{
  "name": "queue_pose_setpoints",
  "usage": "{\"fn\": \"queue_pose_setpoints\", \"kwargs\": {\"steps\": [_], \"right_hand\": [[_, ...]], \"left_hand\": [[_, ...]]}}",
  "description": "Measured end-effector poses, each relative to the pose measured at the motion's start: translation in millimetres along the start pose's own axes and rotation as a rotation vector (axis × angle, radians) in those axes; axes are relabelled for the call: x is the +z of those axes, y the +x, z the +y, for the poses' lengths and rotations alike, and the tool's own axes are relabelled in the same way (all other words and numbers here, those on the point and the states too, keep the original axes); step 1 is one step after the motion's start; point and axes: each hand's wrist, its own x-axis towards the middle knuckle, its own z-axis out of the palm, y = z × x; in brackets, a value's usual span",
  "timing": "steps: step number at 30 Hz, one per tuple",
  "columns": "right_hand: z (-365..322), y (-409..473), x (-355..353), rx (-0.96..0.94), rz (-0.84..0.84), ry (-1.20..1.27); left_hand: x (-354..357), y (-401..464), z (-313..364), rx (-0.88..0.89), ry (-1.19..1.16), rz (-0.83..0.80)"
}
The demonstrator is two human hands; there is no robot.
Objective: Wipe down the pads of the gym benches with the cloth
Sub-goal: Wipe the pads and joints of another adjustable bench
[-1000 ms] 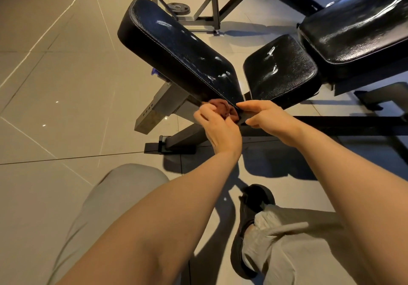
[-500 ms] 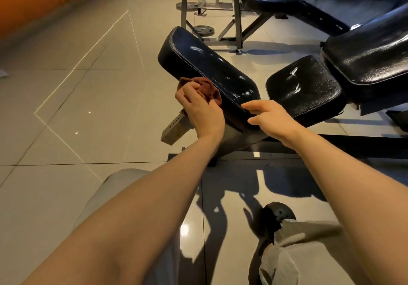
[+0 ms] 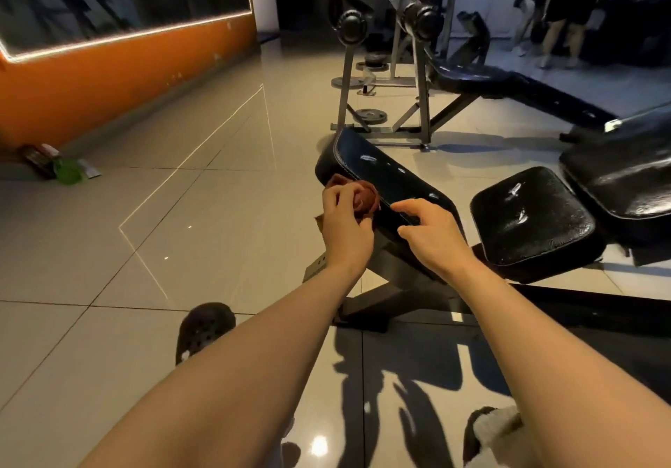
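Note:
A long black bench pad (image 3: 377,173) slopes up to the left in the middle of the view. My left hand (image 3: 345,224) grips a bunched reddish-brown cloth (image 3: 365,197) and presses it against the pad's near side edge, close to the raised end. My right hand (image 3: 432,235) rests with spread fingers on the pad's lower part. A square black seat pad (image 3: 530,221) sits to the right, and a further back pad (image 3: 624,177) lies beyond it at the right edge.
The bench's steel frame (image 3: 381,286) runs along the tiled floor under my arms. Another bench and rack (image 3: 417,79) with weight plates stand behind. Small items (image 3: 58,166) lie by the orange wall at left. A person (image 3: 559,14) stands far right.
My left hand has slid the cloth up along the pad's side edge from its lower end toward the raised end. My view has lifted, showing more of the room.

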Motion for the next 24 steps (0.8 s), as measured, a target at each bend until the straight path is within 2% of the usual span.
{"fn": "queue_pose_setpoints", "kwargs": {"steps": [2, 3, 4, 7, 9, 12, 14, 18, 20, 24], "right_hand": [[-6.3, 5.8, 11.6, -0.002, 0.049, 0.030], [-7.4, 8.0, 17.2, 0.000, 0.082, 0.039], [-7.5, 9.8, 21.5, -0.005, 0.117, 0.036], [-7.1, 14.9, 28.8, -0.051, 0.192, -0.022], [-6.2, 18.1, 31.1, -0.077, 0.219, -0.059], [-4.2, 18.0, 34.0, -0.070, 0.249, -0.088], [-4.5, 17.4, 36.4, -0.054, 0.263, -0.094], [-9.1, 19.4, 42.4, -0.015, 0.285, -0.087], [-11.4, 20.4, 46.8, 0.007, 0.311, -0.062], [-24.9, 20.5, 56.4, -0.035, 0.410, -0.002]], "left_hand": [[-1.1, -8.7, -14.1, -0.042, 0.043, -0.218], [-2.5, -15.1, -23.1, -0.061, 0.069, -0.280], [-4.2, -21.4, -32.1, -0.076, 0.064, -0.275], [-16.3, -25.9, -43.4, -0.072, -0.062, 0.001], [-25.0, -10.7, -36.4, 0.012, -0.080, 0.193], [-31.5, 20.2, -20.7, 0.124, -0.089, 0.310], [-28.8, 27.4, -20.4, 0.148, -0.080, 0.214], [-25.1, 2.8, -48.5, 0.055, 0.070, -0.262], [-29.8, -7.0, -59.2, -0.005, 0.052, -0.272], [-54.2, 15.2, -40.9, 0.014, -0.165, -0.116]]}}
